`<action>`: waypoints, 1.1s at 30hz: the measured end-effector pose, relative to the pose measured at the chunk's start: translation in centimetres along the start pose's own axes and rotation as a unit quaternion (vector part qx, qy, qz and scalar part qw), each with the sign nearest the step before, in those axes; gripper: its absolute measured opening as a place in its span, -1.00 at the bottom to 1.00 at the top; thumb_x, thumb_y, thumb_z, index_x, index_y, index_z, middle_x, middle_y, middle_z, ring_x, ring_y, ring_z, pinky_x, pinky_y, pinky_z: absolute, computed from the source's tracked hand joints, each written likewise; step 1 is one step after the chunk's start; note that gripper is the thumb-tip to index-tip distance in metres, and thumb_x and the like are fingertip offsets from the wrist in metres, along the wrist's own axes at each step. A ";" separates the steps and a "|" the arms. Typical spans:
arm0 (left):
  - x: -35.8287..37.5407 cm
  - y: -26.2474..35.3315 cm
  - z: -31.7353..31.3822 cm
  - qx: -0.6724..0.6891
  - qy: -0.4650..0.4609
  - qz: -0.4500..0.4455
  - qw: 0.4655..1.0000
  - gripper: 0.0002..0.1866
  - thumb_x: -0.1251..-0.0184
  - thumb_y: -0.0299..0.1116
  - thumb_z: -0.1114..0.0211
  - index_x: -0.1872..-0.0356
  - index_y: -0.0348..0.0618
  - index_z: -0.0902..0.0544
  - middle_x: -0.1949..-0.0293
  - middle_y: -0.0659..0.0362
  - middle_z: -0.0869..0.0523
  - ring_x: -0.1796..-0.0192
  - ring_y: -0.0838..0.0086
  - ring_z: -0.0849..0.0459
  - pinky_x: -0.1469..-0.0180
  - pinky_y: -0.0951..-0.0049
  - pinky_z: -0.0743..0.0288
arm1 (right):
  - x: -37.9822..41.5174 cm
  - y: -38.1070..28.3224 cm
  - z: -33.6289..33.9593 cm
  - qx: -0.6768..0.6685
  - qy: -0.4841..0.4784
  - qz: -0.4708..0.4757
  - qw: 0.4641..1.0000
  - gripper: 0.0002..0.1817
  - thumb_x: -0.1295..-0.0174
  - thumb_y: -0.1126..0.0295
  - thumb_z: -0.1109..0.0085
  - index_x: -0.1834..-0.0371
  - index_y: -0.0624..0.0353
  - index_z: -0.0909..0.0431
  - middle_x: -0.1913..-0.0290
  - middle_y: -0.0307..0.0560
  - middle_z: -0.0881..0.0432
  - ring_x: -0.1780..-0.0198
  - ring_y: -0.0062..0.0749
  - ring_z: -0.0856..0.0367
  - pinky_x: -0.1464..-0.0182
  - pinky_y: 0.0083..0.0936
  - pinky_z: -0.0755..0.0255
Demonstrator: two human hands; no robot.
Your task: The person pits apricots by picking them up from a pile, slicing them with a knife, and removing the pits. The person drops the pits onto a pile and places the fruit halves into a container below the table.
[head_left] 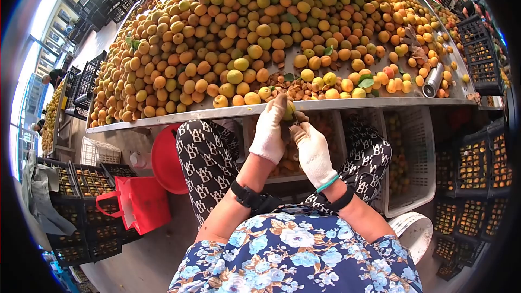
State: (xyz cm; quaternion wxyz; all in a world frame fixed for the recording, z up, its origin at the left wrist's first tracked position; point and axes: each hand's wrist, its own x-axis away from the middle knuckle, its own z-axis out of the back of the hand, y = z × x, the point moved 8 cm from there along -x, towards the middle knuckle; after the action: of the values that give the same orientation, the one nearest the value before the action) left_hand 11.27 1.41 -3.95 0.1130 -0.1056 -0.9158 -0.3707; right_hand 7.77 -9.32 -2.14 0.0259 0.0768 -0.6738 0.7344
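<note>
My left hand [271, 130], in a white knit glove with a stained thumb or fingertip, is closed around a greenish-yellow apricot [290, 110] just over the front edge of the metal table [198, 116]. My right hand [311, 151], gloved in white with a green cuff edge, meets it from the right. Its fingers are pinched by the fruit on something small and dark that I cannot make out. Behind both hands a large heap of apricots [217, 38] covers the tabletop. Brown pits or scraps [304, 88] lie close to the table's edge.
A metal cylinder [433, 80] lies at the table's right. Below stand a pale crate [420, 146], a red basin [168, 160] and a white bucket [415, 233]. A red bag [142, 203] sits left; black crates of apricots [472, 168] are stacked right.
</note>
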 end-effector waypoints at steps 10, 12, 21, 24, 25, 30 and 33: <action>0.1 -1.5 0.1 -0.023 0.056 0.037 0.997 -0.49 -0.50 0.18 -0.17 0.13 -0.16 -0.56 0.31 -0.12 -0.76 0.27 0.22 -0.74 0.12 0.31 -0.65 | 0.2 0.4 -0.4 -0.060 -0.032 -0.069 0.995 -0.69 -0.53 0.22 -0.10 -0.04 0.27 -0.61 0.45 -0.27 -0.54 0.47 -0.69 -0.39 0.41 -0.58 -0.37; 0.0 -1.8 0.9 -0.017 0.067 0.042 0.997 -0.48 -0.47 0.19 -0.22 0.14 -0.16 -0.57 0.30 -0.12 -0.75 0.27 0.23 -0.73 0.12 0.31 -0.65 | 0.1 0.5 -0.6 -0.101 -0.033 -0.099 0.989 -0.68 -0.54 0.21 -0.09 -0.04 0.27 -0.61 0.43 -0.29 -0.54 0.44 -0.71 -0.38 0.41 -0.60 -0.36; 1.1 -0.9 0.3 0.035 0.007 0.006 0.999 -0.52 -0.50 0.04 -0.25 -0.04 -0.24 -0.55 0.13 -0.12 -0.74 0.08 0.16 -0.74 -0.10 0.20 -0.62 | 0.2 0.1 0.5 0.207 0.015 0.077 0.975 -0.74 -0.43 0.23 -0.19 -0.01 0.16 -0.61 0.35 0.20 -0.69 0.27 0.12 -0.70 0.33 -0.21 -0.52; 1.5 0.0 -1.2 0.127 -0.054 0.038 0.990 -0.55 -0.55 -0.06 -0.22 -0.15 -0.26 -0.52 -0.02 -0.15 -0.70 -0.07 0.07 -0.72 -0.21 0.09 -0.57 | 0.9 -1.1 1.1 0.177 0.033 0.130 0.975 -0.78 -0.41 0.28 -0.23 0.02 0.17 -0.60 0.34 0.20 -0.70 0.27 0.19 -0.69 0.32 -0.22 -0.53; 1.7 0.2 -1.5 0.134 -0.072 0.019 0.988 -0.56 -0.55 -0.10 -0.21 -0.19 -0.27 -0.51 -0.10 -0.17 -0.66 -0.20 -0.01 -0.65 -0.31 0.01 -0.48 | 1.0 -1.5 1.3 0.145 0.042 0.156 0.976 -0.79 -0.40 0.30 -0.24 0.03 0.18 -0.60 0.35 0.18 -0.70 0.29 0.19 -0.70 0.31 -0.24 -0.54; 1.5 -0.4 -2.1 0.075 -0.123 0.019 0.989 -0.49 -0.50 -0.03 -0.27 -0.20 -0.25 -0.56 -0.17 -0.11 -0.66 -0.30 0.10 -0.57 -0.41 0.12 -0.37 | 1.1 -0.8 1.8 0.084 0.034 0.128 0.988 -0.81 -0.41 0.34 -0.24 0.05 0.19 -0.59 0.38 0.16 -0.67 0.30 0.20 -0.68 0.31 -0.31 -0.52; 1.8 -1.0 -2.1 0.041 -0.115 0.054 0.991 -0.37 -0.38 0.09 -0.36 -0.19 -0.25 -0.57 -0.14 -0.05 -0.69 -0.22 0.23 -0.63 -0.35 0.21 -0.44 | 0.7 -1.1 1.7 0.078 0.029 0.154 0.985 -0.80 -0.49 0.29 -0.17 0.09 0.22 -0.55 0.48 -0.18 -0.51 0.46 -0.43 -0.45 0.44 -0.54 -0.34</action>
State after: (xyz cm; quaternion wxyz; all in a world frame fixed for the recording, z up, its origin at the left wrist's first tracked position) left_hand 9.51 -0.60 -2.58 0.0310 -0.1920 -0.9302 -0.3114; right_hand 7.34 -10.95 -0.84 -0.0740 -0.0470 -0.6175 0.7816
